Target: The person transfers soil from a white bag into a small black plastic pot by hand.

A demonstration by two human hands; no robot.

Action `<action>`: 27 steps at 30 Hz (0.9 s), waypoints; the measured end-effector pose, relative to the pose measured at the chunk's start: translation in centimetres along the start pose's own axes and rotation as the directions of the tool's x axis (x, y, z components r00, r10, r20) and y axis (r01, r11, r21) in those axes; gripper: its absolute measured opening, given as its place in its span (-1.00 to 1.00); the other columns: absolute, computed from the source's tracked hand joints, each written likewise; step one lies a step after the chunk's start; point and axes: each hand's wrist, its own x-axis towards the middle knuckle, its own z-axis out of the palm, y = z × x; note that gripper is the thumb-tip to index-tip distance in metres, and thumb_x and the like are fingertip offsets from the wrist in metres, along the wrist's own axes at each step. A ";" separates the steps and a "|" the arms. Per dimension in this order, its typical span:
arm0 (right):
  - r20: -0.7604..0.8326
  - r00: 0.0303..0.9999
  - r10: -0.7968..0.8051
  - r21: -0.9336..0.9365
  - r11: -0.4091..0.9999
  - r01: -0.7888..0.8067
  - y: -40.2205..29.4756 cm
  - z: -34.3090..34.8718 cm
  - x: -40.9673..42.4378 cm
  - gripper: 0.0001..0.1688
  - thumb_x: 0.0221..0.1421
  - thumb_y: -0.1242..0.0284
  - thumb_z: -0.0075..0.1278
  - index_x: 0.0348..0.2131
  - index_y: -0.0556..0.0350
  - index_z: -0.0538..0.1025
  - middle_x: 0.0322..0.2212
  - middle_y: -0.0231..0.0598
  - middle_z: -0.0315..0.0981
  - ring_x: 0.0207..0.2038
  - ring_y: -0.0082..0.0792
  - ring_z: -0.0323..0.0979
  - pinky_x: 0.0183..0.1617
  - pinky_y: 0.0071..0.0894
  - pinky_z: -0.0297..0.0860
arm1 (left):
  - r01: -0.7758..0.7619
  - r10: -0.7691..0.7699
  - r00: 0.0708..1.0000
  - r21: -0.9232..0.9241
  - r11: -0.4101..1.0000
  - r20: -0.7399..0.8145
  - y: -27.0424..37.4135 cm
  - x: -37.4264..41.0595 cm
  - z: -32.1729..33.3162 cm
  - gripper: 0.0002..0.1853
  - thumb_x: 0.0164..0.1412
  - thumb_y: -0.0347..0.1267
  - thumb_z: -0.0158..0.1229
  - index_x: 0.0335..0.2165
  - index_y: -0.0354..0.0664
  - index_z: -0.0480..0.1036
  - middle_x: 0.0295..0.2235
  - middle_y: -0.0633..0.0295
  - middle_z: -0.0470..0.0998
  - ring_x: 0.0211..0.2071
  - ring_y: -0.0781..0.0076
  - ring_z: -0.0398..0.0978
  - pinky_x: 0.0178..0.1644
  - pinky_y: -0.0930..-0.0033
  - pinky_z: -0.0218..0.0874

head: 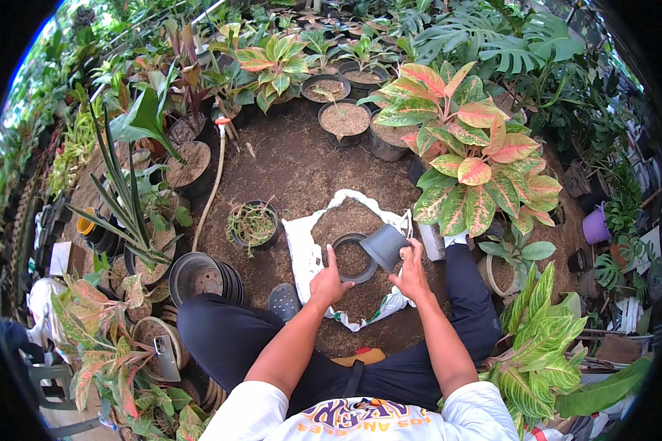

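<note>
My right hand (411,271) grips a small dark grey plastic pot (385,247), tilted over a larger round black pot (369,273). That larger pot stands with soil mix in it, inside an opened white plastic sack (303,237). The sack holds loose brown potting mix (345,220). At the larger pot's left rim is my left hand (329,283), thumb and index finger spread; whether it presses on the rim I cannot tell. What the small pot holds is hidden.
Stacked black pots (198,278) lie on the left, near a pot of trailing cuttings (252,225). A pinkish-red aglaonema (474,160) leans in at the right. A hose (215,182) runs along the soil floor. A grey clog (284,302) is by my left knee. Potted plants surround me.
</note>
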 end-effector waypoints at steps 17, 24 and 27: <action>-0.108 0.976 0.187 0.292 0.945 -0.148 4.5 0.8 0.8 0.03 -0.33 0.56 0.49 0.03 0.06 0.13 0.00 -0.11 0.05 0.16 -0.08 0.19 0.11 -0.11 0.52 | 0.008 -0.008 1.000 0.019 1.000 0.016 1.0 0.0 -0.8 0.47 0.10 0.02 0.47 0.47 -0.10 -0.57 -0.11 -0.16 0.65 -0.09 -0.08 0.64 0.00 0.02 0.43; -0.409 0.841 0.354 0.165 0.935 -0.313 4.5 3.2 -0.8 -0.05 -0.23 0.48 0.49 0.02 0.20 0.18 0.01 0.06 0.12 0.09 0.04 0.22 0.18 -0.02 0.35 | -0.007 0.008 0.998 0.008 1.000 -0.061 -0.1 -0.1 0.3 0.48 0.01 -0.01 0.54 0.48 -0.09 -0.44 0.00 -0.22 0.57 0.02 -0.24 0.53 0.08 -0.05 0.37; -0.367 0.844 0.391 0.186 0.920 -0.346 5.2 4.7 -1.1 -0.04 -0.26 0.45 0.49 0.01 0.20 0.18 -0.01 0.08 0.15 0.10 0.11 0.20 0.27 0.01 0.17 | -0.006 0.028 0.983 0.124 0.992 -0.180 0.1 0.0 0.5 0.44 -0.07 0.02 0.57 0.50 -0.05 -0.28 0.18 -0.20 0.42 0.18 -0.24 0.36 0.20 -0.08 0.25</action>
